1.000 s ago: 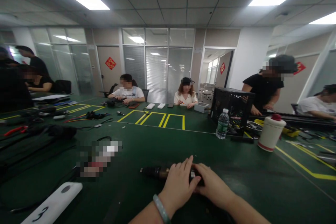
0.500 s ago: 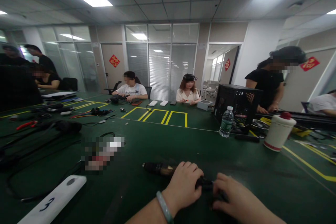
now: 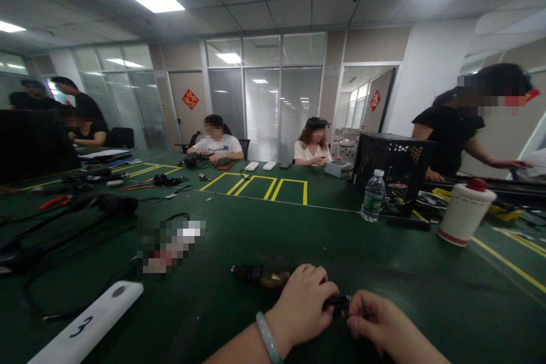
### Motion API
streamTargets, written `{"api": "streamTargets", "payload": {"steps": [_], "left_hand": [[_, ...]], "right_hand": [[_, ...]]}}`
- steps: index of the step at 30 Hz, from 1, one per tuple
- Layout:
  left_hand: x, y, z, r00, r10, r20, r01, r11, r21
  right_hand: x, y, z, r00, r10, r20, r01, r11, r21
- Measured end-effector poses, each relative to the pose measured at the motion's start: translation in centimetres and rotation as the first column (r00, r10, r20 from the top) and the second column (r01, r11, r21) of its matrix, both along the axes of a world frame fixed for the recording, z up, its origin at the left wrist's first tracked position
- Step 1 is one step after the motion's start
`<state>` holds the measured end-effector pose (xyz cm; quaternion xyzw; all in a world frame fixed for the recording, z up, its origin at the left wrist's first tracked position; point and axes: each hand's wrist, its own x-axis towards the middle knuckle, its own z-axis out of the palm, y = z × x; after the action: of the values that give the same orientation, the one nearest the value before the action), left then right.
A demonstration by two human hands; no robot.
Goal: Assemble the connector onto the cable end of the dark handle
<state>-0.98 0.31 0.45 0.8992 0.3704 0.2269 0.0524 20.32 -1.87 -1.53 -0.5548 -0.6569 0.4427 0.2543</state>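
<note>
A black and brown electric screwdriver (image 3: 267,277) lies across the green table, its narrow tip pointing left. Over its rear part my left hand (image 3: 305,301) is closed, with the fingers curled round the dark body. A jade-coloured bangle (image 3: 267,334) circles my left wrist. Small black parts (image 3: 340,302) stick out between my two hands, their detail too dark to make out. At their right end my right hand (image 3: 375,318) is closed in a pinch, thumb against fingertips. Whatever it grips is hidden by the fingers.
A white bar marked 3 (image 3: 87,324) lies at the front left, near black cables (image 3: 63,233). A water bottle (image 3: 373,196), a black computer case (image 3: 392,170) and a white bottle with a red cap (image 3: 466,213) stand right of centre. Several people work around the table.
My right fingers have drawn together into a tighter pinch at the black parts. My left hand stays on the screwdriver. The person at right has stretched an arm out to the right.
</note>
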Motion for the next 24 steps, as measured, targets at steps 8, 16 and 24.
{"api": "streamTargets", "payload": {"steps": [8,16,24], "left_hand": [[-0.1,0.3,0.0,0.996,0.084,-0.03,-0.084,0.996,-0.006],[0.0,0.4,-0.1,0.995,0.098,0.022,-0.097,0.995,-0.036],[0.2,0.0,0.3,0.994,0.11,0.017,-0.109,0.992,-0.06]], "right_hand": [[-0.2,1.2,-0.3,0.985,-0.134,-0.111,0.153,0.97,0.189],[0.6,1.1,-2.1,0.995,-0.103,0.005,0.102,0.991,0.084],[0.9,0.6,-1.5,0.996,-0.077,0.044,0.068,0.983,0.168]]}}
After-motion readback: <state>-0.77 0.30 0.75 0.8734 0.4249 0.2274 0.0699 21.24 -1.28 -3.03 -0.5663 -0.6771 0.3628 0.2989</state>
